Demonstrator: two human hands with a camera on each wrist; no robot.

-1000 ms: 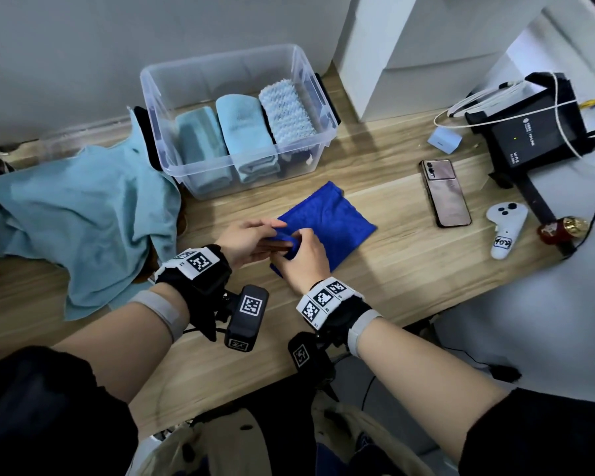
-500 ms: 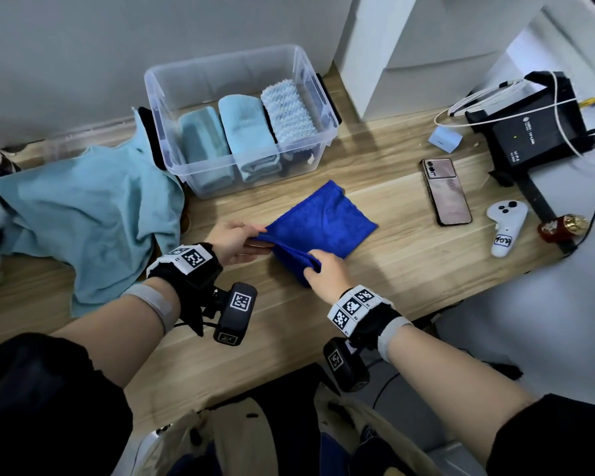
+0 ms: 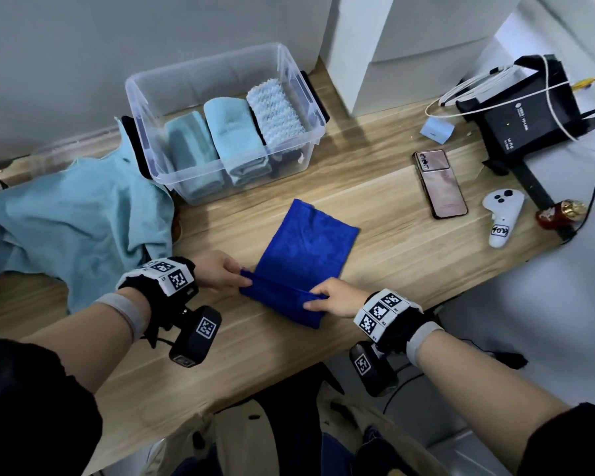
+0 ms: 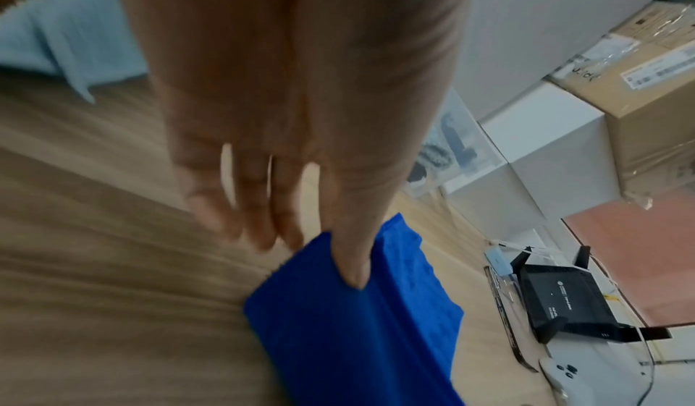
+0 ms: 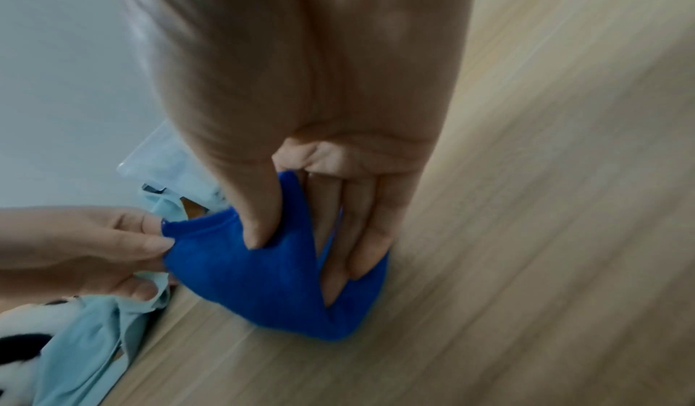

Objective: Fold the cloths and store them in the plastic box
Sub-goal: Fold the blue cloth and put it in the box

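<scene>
**Both hands on the near edge of the blue cloth**

At far left we see a loose light-blue cloth (image 3: 79, 214) spread over the tabletop (image 3: 392, 255), its upper edge lying against the left end of the clear plastic box (image 3: 303, 97). The box stands toward the back and holds three folded cloths side by side: two teal rolls (image 3: 189, 146) and a white-and-blue knobbly one (image 3: 273, 111).

Moving rightward, our left hand (image 3: 220, 271) pinches the left end of the blue cloth (image 3: 306, 249) between thumb and fingers. The cloth lies flat in front of the box, with its near edge lifted into a fold. Our right hand (image 3: 334, 297) pinches the right end of that same edge, thumb on top and fingers beneath.

Further right lie a phone (image 3: 440, 183), a white controller (image 3: 502, 214) and a black router (image 3: 526, 121) with cables.
</scene>
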